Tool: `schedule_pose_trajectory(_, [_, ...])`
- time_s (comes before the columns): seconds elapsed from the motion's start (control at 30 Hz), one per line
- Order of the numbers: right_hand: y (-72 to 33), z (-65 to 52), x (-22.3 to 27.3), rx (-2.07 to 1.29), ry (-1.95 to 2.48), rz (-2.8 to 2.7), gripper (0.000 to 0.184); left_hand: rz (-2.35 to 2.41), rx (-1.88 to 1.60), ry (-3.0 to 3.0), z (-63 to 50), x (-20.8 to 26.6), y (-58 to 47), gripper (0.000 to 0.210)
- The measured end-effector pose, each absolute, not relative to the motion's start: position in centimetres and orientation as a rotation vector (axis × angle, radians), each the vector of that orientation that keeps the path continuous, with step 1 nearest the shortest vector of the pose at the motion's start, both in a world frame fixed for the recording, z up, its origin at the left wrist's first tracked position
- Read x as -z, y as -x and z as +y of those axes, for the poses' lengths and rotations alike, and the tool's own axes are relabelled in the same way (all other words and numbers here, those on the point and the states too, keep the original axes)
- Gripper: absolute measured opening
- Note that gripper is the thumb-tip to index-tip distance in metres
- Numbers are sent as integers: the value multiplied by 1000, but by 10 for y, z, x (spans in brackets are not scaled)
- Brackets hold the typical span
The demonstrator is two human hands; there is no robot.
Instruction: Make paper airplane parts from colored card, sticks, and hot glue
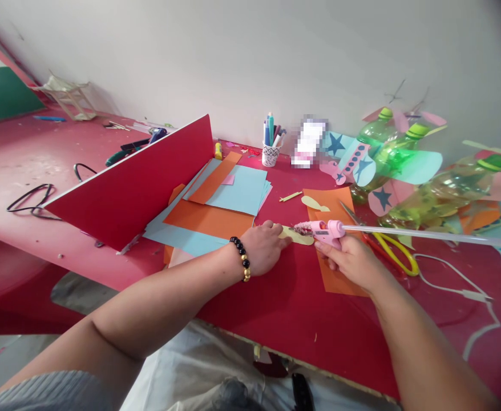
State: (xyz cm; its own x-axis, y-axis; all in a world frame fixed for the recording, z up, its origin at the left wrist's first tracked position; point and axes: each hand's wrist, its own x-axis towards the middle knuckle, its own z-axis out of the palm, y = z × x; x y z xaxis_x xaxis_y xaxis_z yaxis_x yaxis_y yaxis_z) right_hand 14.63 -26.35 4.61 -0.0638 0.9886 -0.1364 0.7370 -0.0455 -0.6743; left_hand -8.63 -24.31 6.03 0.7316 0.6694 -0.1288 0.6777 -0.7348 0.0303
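Observation:
My right hand (345, 256) is wrapped round a pink hot glue gun (330, 229). A long translucent glue stick (421, 233) runs out of its back to the right. The gun's nozzle points left, over a pale yellow paper cutout (304, 238) on the red table. My left hand (267, 249), with a black and gold bead bracelet at the wrist, holds the cutout's left end with its fingers. Whether the nozzle touches the paper I cannot tell. Beside the gun lies orange paper (347, 282) with another pale yellow cutout (314, 204) on it.
Yellow-handled scissors (394, 254) and a white cable (451, 271) lie at the right. Decorated plastic bottles (451, 188) lean behind them. Blue sheets (246, 185) and orange strips are stacked left, by an upright red board (148, 177). A pen cup (271, 154) stands at the wall.

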Motion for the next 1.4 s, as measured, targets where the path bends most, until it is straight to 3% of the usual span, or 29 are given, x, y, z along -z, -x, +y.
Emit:
schedule_pose_trajectory(0.4, [-144,-265,-48,-842,1829,-1843,33,1096,125,-2804,-242,-67,87,34])
schedule_pose_trajectory(1.4, [-138,-267,-54,-811,1865,-1850,31,1089,135,-2821,-242,-66,87,34])
